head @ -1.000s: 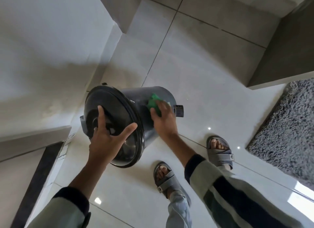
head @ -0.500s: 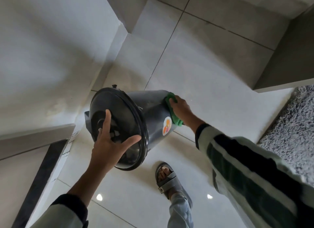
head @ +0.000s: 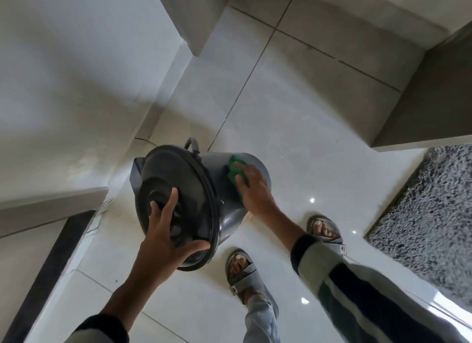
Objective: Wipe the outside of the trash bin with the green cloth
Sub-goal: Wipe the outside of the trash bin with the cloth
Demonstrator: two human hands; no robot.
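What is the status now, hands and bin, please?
Left hand spread on dark round lid, steadying tilted grey plastic trash bin. Right hand pressing green cloth on bin's side. Nothing in the way.

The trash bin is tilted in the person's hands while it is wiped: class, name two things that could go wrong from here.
1. The left hand only spreads flat on the lid, without a closed grip, so the trash bin could slip or roll.
2. The right hand presses the green cloth sideways; a hard push may swing the bin toward the sandalled feet below.
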